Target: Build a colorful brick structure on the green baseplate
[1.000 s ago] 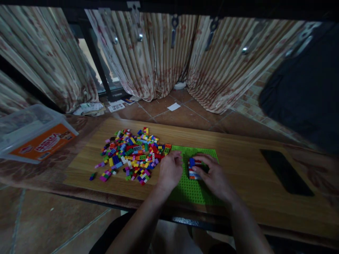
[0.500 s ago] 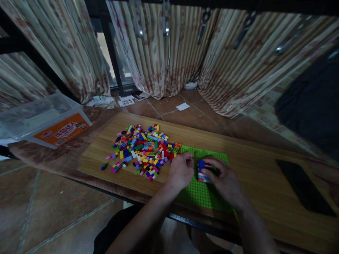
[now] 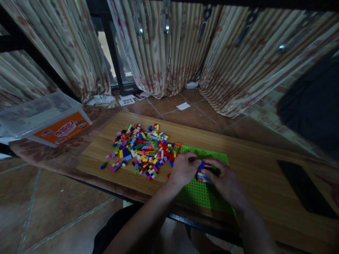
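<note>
A small stack of toy building bricks (image 3: 203, 177), in red, white, blue and orange layers, stands on the green studded baseplate (image 3: 197, 199). My right hand (image 3: 224, 178) is closed round the stack from the right, thumb on its near side. From the left, my left hand (image 3: 184, 169) reaches the blue brick at the stack's upper left corner. Its fingers are curled together, and whatever lies between them is hidden. Just left of the baseplate spreads a heap of loose coloured bricks (image 3: 144, 150).
The wooden board (image 3: 254, 176) bears the bricks and, at the right, a dark flat phone-like object (image 3: 304, 188). A clear plastic box (image 3: 45, 120) with an orange label stands at the left. Striped curtains (image 3: 164, 53) hang behind, and a dark shape (image 3: 312, 106) fills the right edge.
My left hand has moved right, its fingertips now meeting the blue brick on the stack. My right hand keeps its hold in nearly the same place.
</note>
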`<move>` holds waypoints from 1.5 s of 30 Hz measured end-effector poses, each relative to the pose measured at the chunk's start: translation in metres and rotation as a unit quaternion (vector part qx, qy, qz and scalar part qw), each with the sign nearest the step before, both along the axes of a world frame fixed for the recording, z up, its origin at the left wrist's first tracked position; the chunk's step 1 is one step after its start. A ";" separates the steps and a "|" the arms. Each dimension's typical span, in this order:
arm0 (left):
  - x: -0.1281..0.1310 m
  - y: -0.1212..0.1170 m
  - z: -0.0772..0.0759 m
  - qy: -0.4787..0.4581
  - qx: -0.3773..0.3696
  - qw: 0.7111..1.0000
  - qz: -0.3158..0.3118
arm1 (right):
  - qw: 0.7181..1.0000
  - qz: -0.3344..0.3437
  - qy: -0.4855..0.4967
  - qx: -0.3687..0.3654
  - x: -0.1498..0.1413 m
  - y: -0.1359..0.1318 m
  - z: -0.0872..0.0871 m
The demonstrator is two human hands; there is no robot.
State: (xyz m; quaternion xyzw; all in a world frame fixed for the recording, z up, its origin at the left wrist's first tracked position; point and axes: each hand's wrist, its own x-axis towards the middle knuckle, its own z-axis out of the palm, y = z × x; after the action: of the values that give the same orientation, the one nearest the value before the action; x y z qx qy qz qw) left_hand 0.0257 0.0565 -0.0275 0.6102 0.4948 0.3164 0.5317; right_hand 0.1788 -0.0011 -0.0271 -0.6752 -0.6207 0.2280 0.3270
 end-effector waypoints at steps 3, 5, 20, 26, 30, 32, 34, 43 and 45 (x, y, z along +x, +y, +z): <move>0.002 0.002 -0.001 0.011 -0.001 1.000 0.000 | 1.000 0.002 0.003 -0.008 -0.001 0.001 0.002; 0.003 0.003 0.001 0.019 0.000 1.000 0.000 | 1.000 0.003 0.006 -0.012 -0.002 0.001 0.004; 0.005 0.010 0.006 0.062 0.019 0.998 -0.021 | 0.998 -0.006 0.051 -0.030 -0.006 0.003 0.002; 0.005 0.009 0.007 0.058 0.038 0.997 -0.032 | 0.998 0.009 0.050 -0.027 -0.005 0.002 0.005; 0.004 0.006 0.006 0.052 0.047 0.997 -0.040 | 0.996 0.010 0.079 -0.034 -0.001 0.000 0.000; 0.002 0.004 0.008 0.052 0.053 0.996 -0.042 | 0.997 -0.006 0.075 -0.034 0.001 0.000 -0.002; -0.001 0.001 0.010 0.055 0.060 0.996 -0.048 | 0.997 -0.027 0.059 -0.042 0.001 0.000 -0.003; -0.023 0.007 0.009 0.008 0.075 0.997 0.002 | 0.998 -0.026 0.012 -0.049 -0.005 0.003 0.003; -0.034 0.014 0.010 -0.005 0.094 0.995 0.035 | 0.998 -0.023 0.016 -0.053 -0.005 0.003 0.002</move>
State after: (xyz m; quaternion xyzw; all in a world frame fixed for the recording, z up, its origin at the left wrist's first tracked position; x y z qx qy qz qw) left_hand -0.0079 0.0708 -0.0170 0.6382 0.4815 0.3830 0.4628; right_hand 0.1735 0.0023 -0.0253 -0.7023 -0.5866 0.2634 0.3056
